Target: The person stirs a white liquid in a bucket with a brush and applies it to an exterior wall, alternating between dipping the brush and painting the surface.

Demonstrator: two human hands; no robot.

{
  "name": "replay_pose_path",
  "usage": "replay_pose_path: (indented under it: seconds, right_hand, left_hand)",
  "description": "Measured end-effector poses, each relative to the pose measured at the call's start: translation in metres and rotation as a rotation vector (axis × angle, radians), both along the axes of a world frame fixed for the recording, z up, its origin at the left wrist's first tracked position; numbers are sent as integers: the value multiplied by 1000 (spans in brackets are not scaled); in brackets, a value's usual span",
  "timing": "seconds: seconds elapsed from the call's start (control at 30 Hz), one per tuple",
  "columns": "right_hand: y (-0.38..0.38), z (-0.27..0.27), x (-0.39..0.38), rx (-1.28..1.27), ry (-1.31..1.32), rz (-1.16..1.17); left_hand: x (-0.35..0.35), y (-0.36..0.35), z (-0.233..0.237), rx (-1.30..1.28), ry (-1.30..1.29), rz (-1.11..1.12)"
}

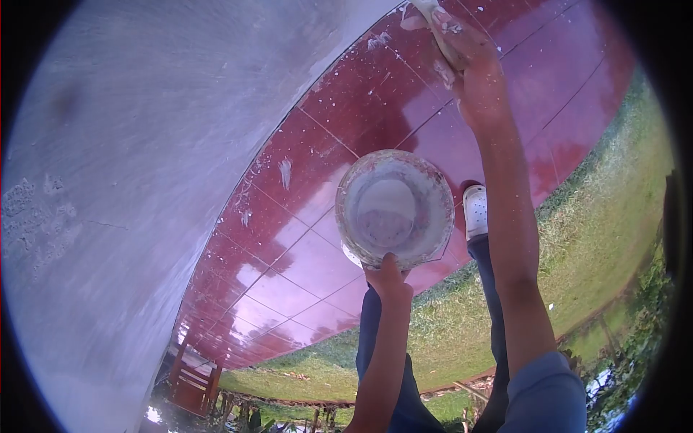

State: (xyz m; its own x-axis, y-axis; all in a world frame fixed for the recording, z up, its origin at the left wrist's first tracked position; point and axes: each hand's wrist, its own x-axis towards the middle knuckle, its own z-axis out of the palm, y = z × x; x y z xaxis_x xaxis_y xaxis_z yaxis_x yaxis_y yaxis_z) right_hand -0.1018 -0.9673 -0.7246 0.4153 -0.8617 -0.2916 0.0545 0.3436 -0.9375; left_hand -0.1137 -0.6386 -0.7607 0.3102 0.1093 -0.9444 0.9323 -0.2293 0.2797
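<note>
My left hand (390, 277) grips the near rim of a round bucket (348, 189), the thumb hooked over its edge. Dried white smears coat the bucket's inner wall, and some whitish material (388, 209) lies at the bottom. Stretched far forward, my right hand (478, 78) is closed round a pale, smeared tool (449, 52) near the foot of the wall. White residue marks those fingers. The tool's far end runs to the top of the view, so I cannot tell its kind.
A grey-white wall (130, 144) curves along the left, with a rough patch (36, 216) on it. Below are glossy red floor tiles (317, 130) with white splashes. Grass (606, 216) borders the tiles. A white clog (475, 209) and a wooden chair (191, 386) also show.
</note>
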Motion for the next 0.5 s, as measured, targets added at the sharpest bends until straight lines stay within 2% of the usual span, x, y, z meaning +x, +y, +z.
replay_pose_path:
  seconds: [0.03, 0.1, 0.13, 0.2, 0.27, 0.33, 0.37, 0.43, 0.47, 0.5]
  right_hand:
    - [0, -2, 1, 1, 2, 2]
    - [-2, -13, 5, 40, -280, -44]
    - [-4, -23, 6, 37, -275, -44]
    - [-4, -58, 6, 310, -168, -12]
    - [7, -112, 6, 401, -17, 101]
    - [28, -151, 14, 436, 244, 235]
    - [31, -158, 20, 443, 244, 234]
    - [43, -173, 27, 444, 450, 499]
    - [40, -186, 27, 460, 446, 498]
    - [29, -204, 27, 432, 342, 347]
  left_hand:
    - [-1, -1, -1, 10, 1, 13]
    - [-2, -1, -3, 20, 7, 27]
    - [-1, -1, -4, 43, 17, 13]
    - [-1, -3, -4, 66, 32, 0]
    - [1, -5, -2, 109, 50, -10]
    - [0, 0, -3, 102, 44, 3]
    - [0, 2, -6, 86, 37, 17]
    - [1, 4, -7, 98, 41, 19]
    - [3, 5, -6, 99, 40, 27]
    - [3, 6, -4, 113, 38, 26]
